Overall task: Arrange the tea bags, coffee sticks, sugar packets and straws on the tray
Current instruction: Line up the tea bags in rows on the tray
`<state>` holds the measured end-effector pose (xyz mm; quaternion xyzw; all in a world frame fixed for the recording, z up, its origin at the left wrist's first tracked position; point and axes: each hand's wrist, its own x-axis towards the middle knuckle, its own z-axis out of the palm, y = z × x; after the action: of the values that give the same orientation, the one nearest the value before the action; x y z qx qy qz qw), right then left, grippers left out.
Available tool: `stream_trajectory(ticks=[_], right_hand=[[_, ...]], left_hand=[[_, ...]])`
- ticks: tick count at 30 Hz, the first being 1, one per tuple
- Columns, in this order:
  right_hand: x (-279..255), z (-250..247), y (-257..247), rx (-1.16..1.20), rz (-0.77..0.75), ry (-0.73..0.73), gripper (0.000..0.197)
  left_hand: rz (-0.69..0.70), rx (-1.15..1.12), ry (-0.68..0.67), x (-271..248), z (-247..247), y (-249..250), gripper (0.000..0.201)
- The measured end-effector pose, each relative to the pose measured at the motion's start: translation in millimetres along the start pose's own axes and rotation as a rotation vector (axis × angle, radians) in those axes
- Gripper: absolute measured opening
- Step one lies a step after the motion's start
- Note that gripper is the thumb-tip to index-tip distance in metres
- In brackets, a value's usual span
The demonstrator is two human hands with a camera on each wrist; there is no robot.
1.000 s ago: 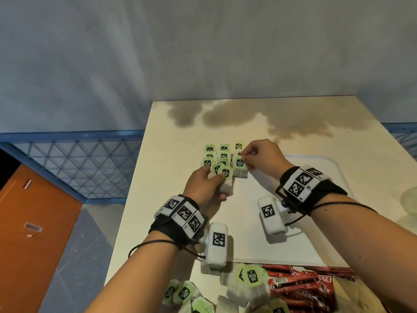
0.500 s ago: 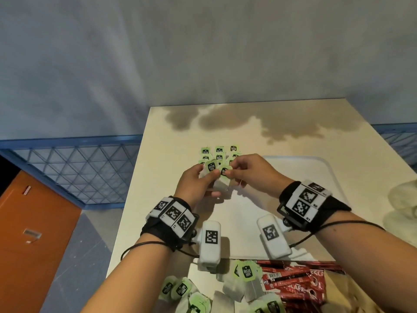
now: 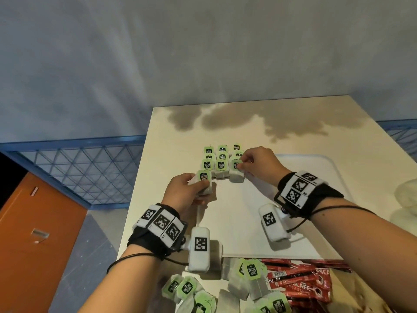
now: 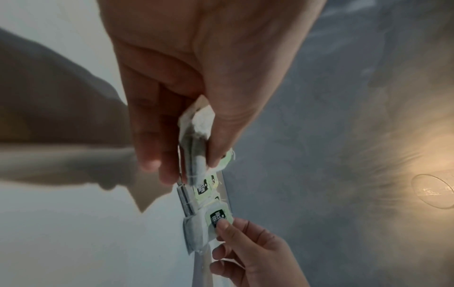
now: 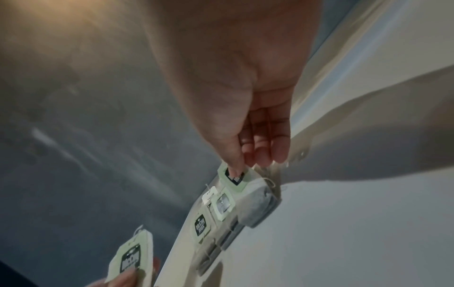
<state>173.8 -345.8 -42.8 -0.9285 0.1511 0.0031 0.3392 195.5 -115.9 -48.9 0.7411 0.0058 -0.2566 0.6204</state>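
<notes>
Several tea bags with green tags (image 3: 221, 158) stand in rows at the far left corner of the white tray (image 3: 320, 172). My left hand (image 3: 191, 188) grips one tea bag (image 3: 204, 180) (image 4: 196, 139) just in front of the rows. My right hand (image 3: 252, 163) pinches the green tag (image 3: 236, 164) (image 5: 234, 175) of the front right tea bag (image 3: 236, 176), which rests on the tray. Loose tea bags (image 3: 248, 281) and red coffee sticks (image 3: 297, 279) lie in a heap near me. Sugar packets and straws are not in view.
The tray sits on a cream table (image 3: 293, 123) with a dark stain at its far edge. A clear plastic item (image 3: 406, 199) lies at the right. Blue lattice fencing (image 3: 90, 170) and an orange panel (image 3: 33, 233) stand left of the table.
The right hand has taken a tea bag from the left hand's place and set it at the front right of the rows. The left hand drew back slightly, still holding a bag.
</notes>
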Motion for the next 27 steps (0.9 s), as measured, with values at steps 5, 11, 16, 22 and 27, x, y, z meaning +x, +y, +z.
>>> stream_trajectory(ticks=[5, 11, 16, 22, 27], right_hand=[[10.2, 2.1, -3.0, -0.08, 0.023, 0.005, 0.018], [-8.0, -1.4, -21.6, 0.239, -0.049, 0.123, 0.02], [-32.8, 9.4, -49.6, 0.331, -0.107, -0.231, 0.009], [-34.3, 9.8, -36.6, 0.293, -0.027, -0.286, 0.011], [-25.8, 15.7, -15.1, 0.054, -0.02, -0.155, 0.012]], left_hand=[[0.027, 0.015, 0.04, -0.3, -3.4, -2.3, 0.026], [0.031, -0.018, 0.018, -6.8, 1.8, 3.5, 0.033], [0.035, -0.063, -0.009, -12.4, 10.6, 10.4, 0.035], [-0.081, -0.086, -0.092, -16.7, -2.5, 11.2, 0.02], [0.036, 0.106, 0.011, -11.7, -21.6, 3.5, 0.011]])
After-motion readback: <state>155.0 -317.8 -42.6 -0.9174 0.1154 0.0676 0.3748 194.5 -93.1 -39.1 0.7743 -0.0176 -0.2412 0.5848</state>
